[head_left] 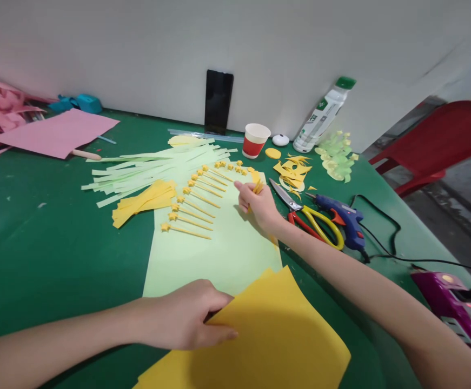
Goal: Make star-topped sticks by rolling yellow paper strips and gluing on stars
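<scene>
My left hand [190,316] grips the edge of some yellow paper sheets [276,335] in the near foreground, thumb on top. Farther off, my right hand [257,205] is closed around a few thin yellow paper pieces [258,187], above the right side of a pale green sheet [214,262]. On that sheet lies a slanting row of thin yellow sticks, each with a small star [165,227] at its left end. Several loose little stars [230,167] sit at the sheet's far edge. Scissors [300,213] with red and yellow handles lie just right of my right hand.
Green strips [154,167] and yellow strips [146,202] lie left of the sheet. A paper cup [254,141], phone [218,102] and bottle [320,119] stand near the wall. At right are yellow scraps [294,173], a glue gun [343,219] with its cord and a purple device [450,302]. Pink paper [60,132] lies left.
</scene>
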Motion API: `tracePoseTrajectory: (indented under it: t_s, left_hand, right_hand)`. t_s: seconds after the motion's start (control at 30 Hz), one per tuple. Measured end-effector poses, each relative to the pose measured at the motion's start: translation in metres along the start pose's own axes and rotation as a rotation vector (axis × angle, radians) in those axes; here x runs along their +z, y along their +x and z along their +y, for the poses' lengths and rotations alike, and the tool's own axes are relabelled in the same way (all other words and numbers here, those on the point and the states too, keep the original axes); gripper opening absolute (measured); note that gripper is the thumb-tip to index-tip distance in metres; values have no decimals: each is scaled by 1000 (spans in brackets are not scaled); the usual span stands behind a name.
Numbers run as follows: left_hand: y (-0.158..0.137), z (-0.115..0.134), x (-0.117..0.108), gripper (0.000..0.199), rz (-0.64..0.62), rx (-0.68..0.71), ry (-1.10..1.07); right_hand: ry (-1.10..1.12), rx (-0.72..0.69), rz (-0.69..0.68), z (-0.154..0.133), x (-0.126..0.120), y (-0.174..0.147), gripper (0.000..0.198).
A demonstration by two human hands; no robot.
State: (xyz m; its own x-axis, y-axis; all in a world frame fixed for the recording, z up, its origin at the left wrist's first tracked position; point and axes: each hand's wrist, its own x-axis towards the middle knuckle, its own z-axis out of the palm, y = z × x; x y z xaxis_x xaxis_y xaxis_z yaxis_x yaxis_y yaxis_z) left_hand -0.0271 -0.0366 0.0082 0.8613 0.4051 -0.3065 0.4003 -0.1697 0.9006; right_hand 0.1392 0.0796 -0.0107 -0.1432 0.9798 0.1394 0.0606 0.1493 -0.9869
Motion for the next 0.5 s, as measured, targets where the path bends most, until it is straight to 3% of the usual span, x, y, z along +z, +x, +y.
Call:
tracePoseTrajectory:
  t_s: [0.1, 0.23, 0.37, 0.5]
  left_hand:
    - [0, -1, 0, 24, -2, 3, -4]
    - [0, 1, 0, 21, 1, 46, -36]
    - [0, 1, 0, 26, 26, 15, 14]
    - [0, 0, 1, 29, 41, -15, 48]
  right_hand:
    - [-155, 8, 17, -7, -5, 15, 49]
    - [-384, 18, 54, -22, -23, 62, 25]
    - [-531, 78, 27, -16, -36, 111, 30]
    - [-573, 112, -1, 3, -33, 135, 30]
